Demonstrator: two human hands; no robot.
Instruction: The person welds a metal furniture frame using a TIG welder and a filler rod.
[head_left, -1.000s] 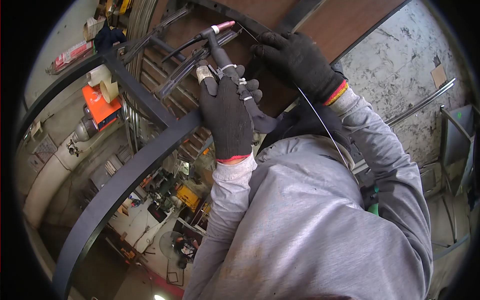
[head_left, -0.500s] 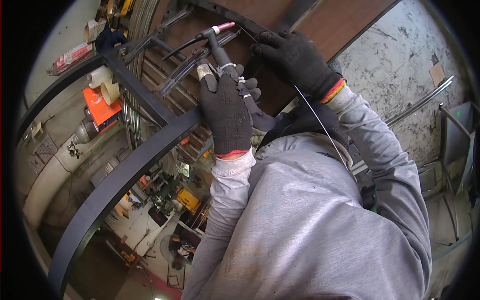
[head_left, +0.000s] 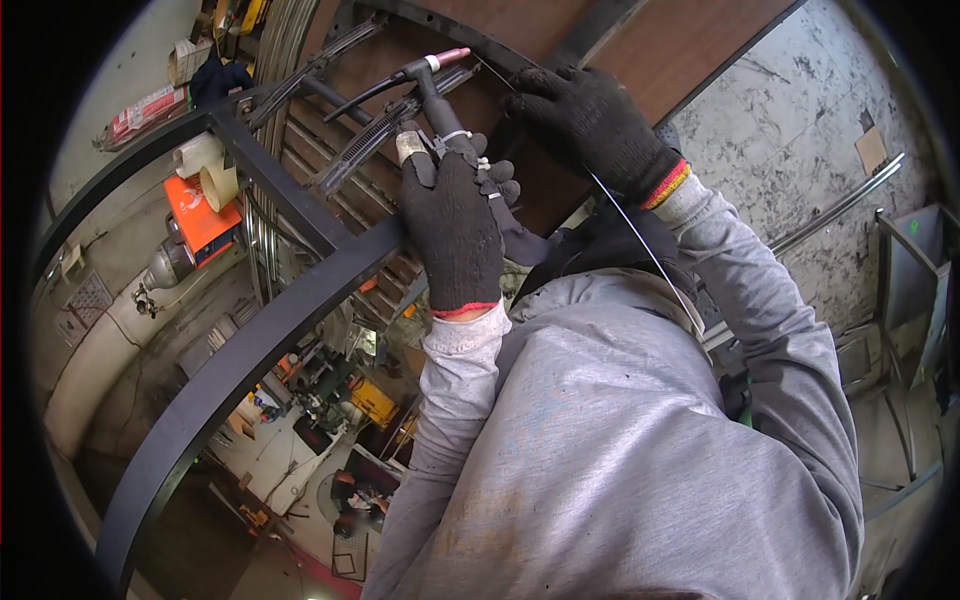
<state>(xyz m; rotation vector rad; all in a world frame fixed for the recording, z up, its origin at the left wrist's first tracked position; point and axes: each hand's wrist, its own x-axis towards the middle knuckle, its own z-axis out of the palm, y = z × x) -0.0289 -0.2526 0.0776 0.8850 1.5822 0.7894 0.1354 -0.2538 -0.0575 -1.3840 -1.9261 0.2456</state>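
Observation:
My left hand [head_left: 455,225], in a dark glove with a red cuff edge, is closed around the handle of a TIG welding torch [head_left: 432,100]. The torch's pink nozzle points up and to the right, close to a dark metal bar [head_left: 470,40]. My right hand [head_left: 600,125], gloved with a yellow and red cuff, pinches a thin filler rod [head_left: 645,245]. One end of the rod sticks out near the nozzle; the other runs down toward my chest. A slotted metal strip [head_left: 370,145] lies behind the torch.
A curved dark metal frame [head_left: 230,350] sweeps along my left. Brown panels [head_left: 690,45] lie beyond my hands. At the lower left are a cluttered bench [head_left: 290,450] and a person [head_left: 360,500]. Shiny metal tubes [head_left: 840,205] lie at the right.
Both hands keep their grips, and the torch and filler rod stay almost in place. The view has shifted very slightly.

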